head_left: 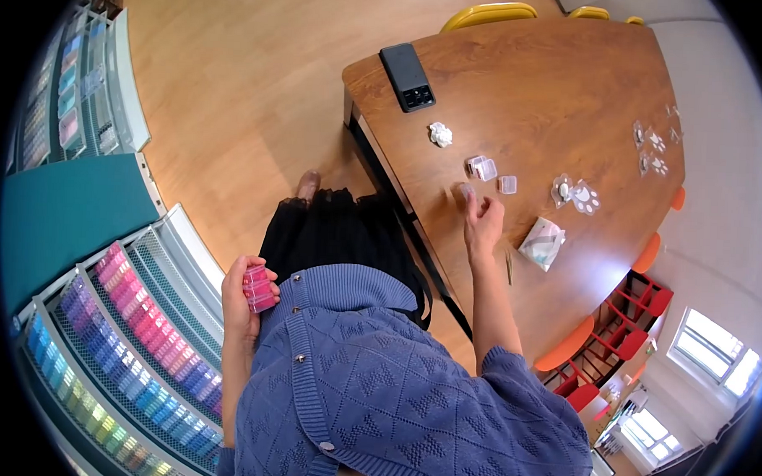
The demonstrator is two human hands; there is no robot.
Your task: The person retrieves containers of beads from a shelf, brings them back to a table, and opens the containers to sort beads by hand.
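My left hand (239, 302) is closed around a small stack of clear boxes with pink-red contents (260, 289), held close to my body beside the rack. Over the table edge, my right hand (484, 226) pinches a small clear plastic box (466, 191) at its fingertips. Just beyond those fingers lie a few more small clear boxes (482, 168), with a single clear box (507, 184) beside them. To the right of my hand is a white packet (543, 243). A thin stick-like tool (508, 266) rests near my wrist.
The wooden table (562, 102) carries a dark phone (408, 77), a white ruffled piece (440, 134) and paw-shaped clear pieces (584, 197). At left, a rack (156, 314) holds rows of colour-sorted small boxes. Yellow chairs (489, 15) and orange chairs (566, 343) surround the table.
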